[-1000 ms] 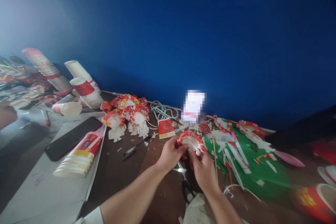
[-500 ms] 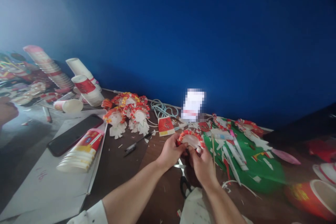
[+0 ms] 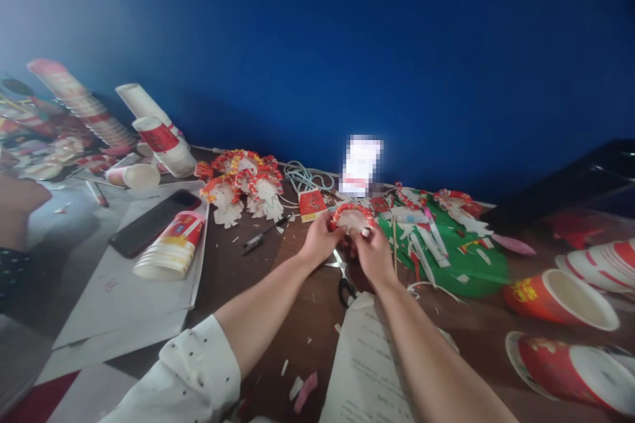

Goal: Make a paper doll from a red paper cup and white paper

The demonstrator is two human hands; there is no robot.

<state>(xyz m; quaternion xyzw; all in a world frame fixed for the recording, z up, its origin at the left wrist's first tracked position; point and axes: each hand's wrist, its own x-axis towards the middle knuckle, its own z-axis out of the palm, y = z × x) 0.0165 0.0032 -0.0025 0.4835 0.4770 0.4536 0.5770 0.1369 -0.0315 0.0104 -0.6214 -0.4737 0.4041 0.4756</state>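
Note:
A round paper-cup craft with a red-and-white wrapped rim is held up between my two hands. My left hand grips its left edge, thumb across the pale middle. At its lower right, my right hand pinches the edge, close to a small white curl. Fingertips underneath are hidden. Scissors with black handles lie on the table just below my hands. Beyond my left hand sits a red cut cup piece. A black pen rests to the left.
Several similar crafts are heaped at the left. A phone and stacked cups lie on white sheets. Markers and scraps cover a green sheet. Red cups lie at right. Another person's arm shows far left.
The view has tilted down, so the table sits higher and more cups show at right. My hands keep hold of the craft in much the same pose.

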